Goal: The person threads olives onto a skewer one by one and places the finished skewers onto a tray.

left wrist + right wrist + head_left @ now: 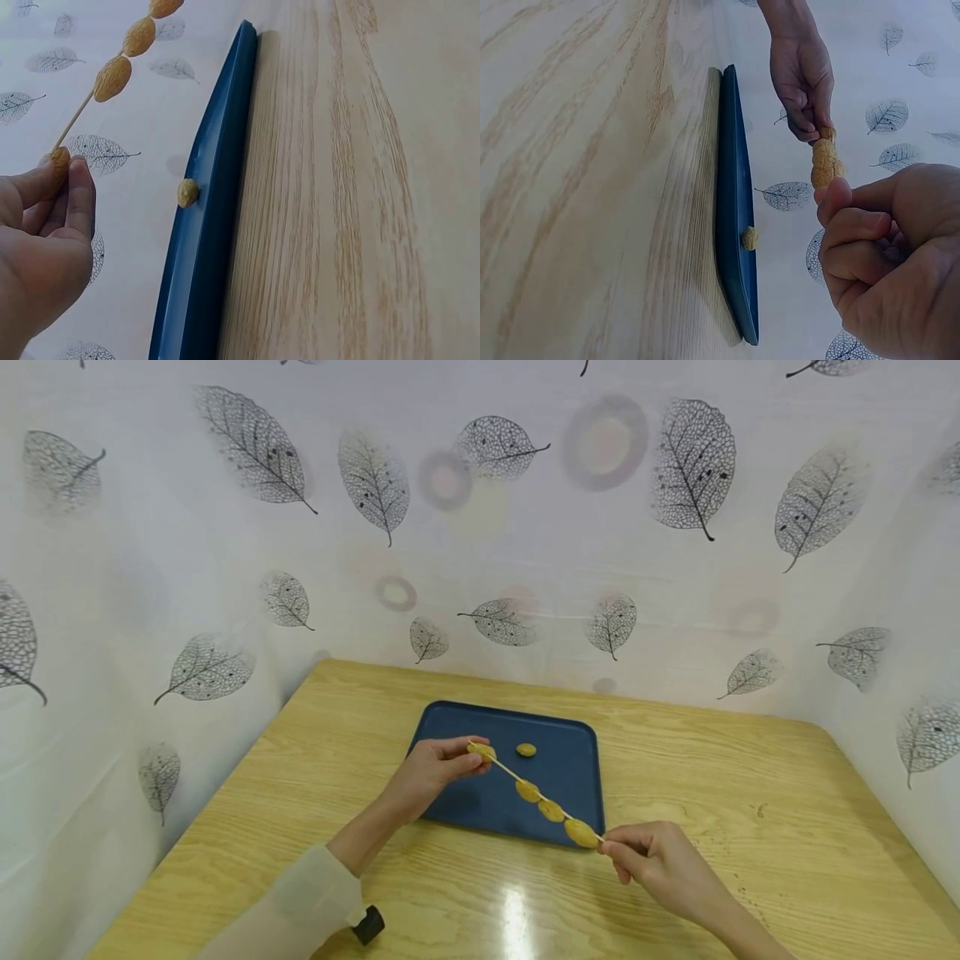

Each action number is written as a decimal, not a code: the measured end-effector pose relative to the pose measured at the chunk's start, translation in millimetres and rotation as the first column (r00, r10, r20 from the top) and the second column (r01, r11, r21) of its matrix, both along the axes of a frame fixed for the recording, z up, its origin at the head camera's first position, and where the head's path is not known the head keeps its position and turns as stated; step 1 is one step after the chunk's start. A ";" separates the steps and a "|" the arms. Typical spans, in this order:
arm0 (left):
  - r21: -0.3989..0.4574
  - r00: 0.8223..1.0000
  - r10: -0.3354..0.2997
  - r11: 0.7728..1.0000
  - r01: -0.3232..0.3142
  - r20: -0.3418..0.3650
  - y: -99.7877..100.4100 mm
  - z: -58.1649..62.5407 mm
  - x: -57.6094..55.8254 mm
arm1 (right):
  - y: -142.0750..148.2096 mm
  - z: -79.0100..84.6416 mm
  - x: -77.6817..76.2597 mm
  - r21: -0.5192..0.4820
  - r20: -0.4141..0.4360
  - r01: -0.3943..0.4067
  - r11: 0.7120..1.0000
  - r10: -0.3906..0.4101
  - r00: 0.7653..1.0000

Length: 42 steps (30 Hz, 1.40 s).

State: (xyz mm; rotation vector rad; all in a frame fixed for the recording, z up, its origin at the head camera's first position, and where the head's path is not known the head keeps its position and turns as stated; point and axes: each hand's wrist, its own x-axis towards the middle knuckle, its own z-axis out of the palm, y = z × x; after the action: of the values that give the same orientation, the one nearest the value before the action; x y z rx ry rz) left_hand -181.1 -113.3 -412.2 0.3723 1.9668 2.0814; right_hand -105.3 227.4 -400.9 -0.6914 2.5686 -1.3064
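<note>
A thin wooden skewer [504,767] stretches between both hands above a dark blue tray [465,806]. Three wrinkled, yellow-brown oval pieces, perhaps dried fruit, are threaded close together toward its right end, the middle one [551,811] among them. My left hand [431,775] pinches another such oval piece [60,157] at the skewer's upper left end. The skewer's tip shows just beyond that piece in the head view. With thumb and fingertips, my right hand [663,866] pinches the skewer's lower right end, right beside the last threaded piece [581,833].
One loose oval piece [527,750] lies on the tray toward its back. The tray rests on a wood-grain table [712,777]. A leaf-patterned white cloth [525,543] hangs behind and at both sides. A small black object [368,925] sits by the left sleeve.
</note>
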 end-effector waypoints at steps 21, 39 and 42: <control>-0.014 1.000 -0.011 1.000 0.011 -0.009 2.0 -1.6 -0.1 | -2.6 -0.3 -2.8 -0.027 0.022 -0.008 1.000 0.009 1.000; -0.036 0.999 -0.027 0.999 0.026 -0.024 6.0 -0.8 2.2 | -6.3 -1.3 -3.1 -0.046 0.022 -0.005 0.999 0.006 1.000; -0.038 0.999 -0.025 0.999 0.024 -0.025 6.8 -1.0 2.8 | -6.8 -1.8 -3.0 -0.054 0.025 -0.001 0.999 0.003 1.000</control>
State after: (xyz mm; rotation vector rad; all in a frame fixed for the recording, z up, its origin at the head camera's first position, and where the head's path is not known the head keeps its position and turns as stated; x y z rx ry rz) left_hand -178.3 -106.5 -413.1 0.4151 2.0022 2.0312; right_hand -108.3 220.5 -402.7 -0.6820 2.5206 -1.3800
